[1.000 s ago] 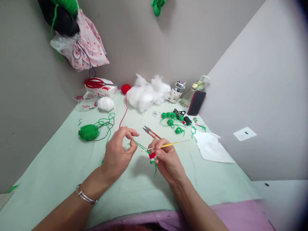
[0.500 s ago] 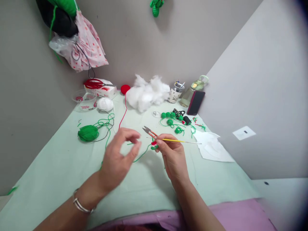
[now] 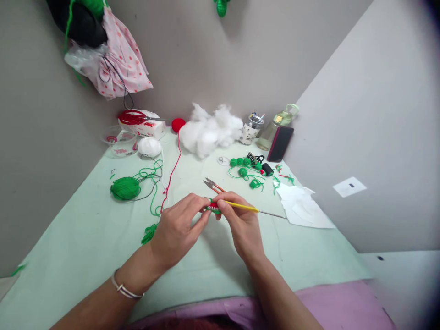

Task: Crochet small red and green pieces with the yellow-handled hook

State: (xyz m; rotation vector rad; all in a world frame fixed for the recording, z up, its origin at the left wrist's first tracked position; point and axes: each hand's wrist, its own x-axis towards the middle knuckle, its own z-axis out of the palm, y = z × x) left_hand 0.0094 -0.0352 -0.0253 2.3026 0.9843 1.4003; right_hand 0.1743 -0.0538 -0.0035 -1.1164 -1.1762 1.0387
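Between both hands sits a small crochet piece (image 3: 214, 208) in red, white and green. My left hand (image 3: 182, 224) pinches its left edge with thumb and fingertips. My right hand (image 3: 242, 227) is closed around a yellow-handled crochet hook (image 3: 245, 207), whose metal shaft points right; its thumb and fingers also touch the piece's right side. The hook's left end is hidden among the fingers. Just beyond my fingertips, thread snips (image 3: 213, 185) with orange handles lie on the table, blades pointing away to the left. Beside my left wrist is a small bunch of green yarn (image 3: 149, 233).
A green yarn ball (image 3: 125, 188), white yarn ball (image 3: 149, 146) and red yarn ball (image 3: 178, 124) lie left and back. White stuffing (image 3: 210, 130) is piled at the back. Small green crochet balls (image 3: 243, 172), a phone (image 3: 281, 144) and a white sheet (image 3: 304, 208) are at right.
My left hand has moved right and closed on the crochet piece, which was in my right hand alone. The yellow hook has shifted slightly in my right fingers.
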